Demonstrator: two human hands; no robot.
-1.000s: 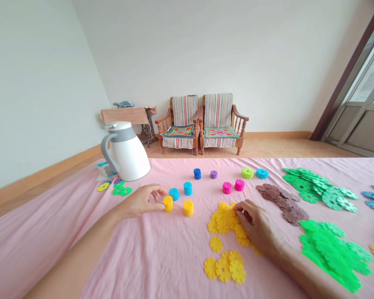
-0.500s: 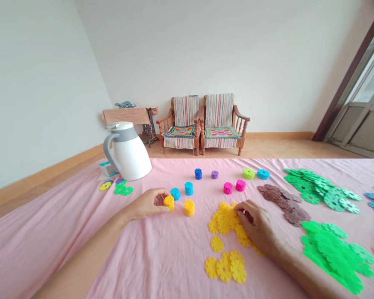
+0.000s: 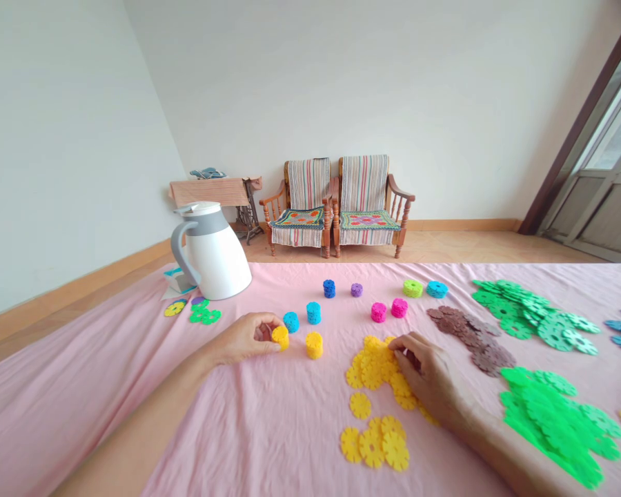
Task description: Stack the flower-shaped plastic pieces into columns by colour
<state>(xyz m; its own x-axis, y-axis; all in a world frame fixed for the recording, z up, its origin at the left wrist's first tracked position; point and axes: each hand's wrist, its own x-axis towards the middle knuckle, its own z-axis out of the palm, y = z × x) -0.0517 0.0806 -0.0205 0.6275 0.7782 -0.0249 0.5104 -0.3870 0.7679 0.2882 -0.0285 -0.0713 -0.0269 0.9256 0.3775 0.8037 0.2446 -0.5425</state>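
My left hand (image 3: 247,336) is curled round a short stack of yellow notched discs (image 3: 280,338), its fingers and thumb at the stack's left side. To the right of it a second yellow stack (image 3: 314,346) stands upright on the pink cloth (image 3: 269,421). My right hand (image 3: 430,367) is closed at the top right of a loose heap of yellow discs (image 3: 371,369), thumb and fingertips pinching at a disc there; the hand partly hides the heap. Below the heap lie a single yellow disc (image 3: 360,406) and a smaller yellow cluster (image 3: 375,444).
Light blue stacks (image 3: 313,313), a dark blue stack (image 3: 329,289), a purple stack (image 3: 357,290) and pink stacks (image 3: 378,313) stand farther back. Brown (image 3: 468,336) and green discs (image 3: 553,421) lie in heaps at right. A white jug (image 3: 218,259) stands back left.
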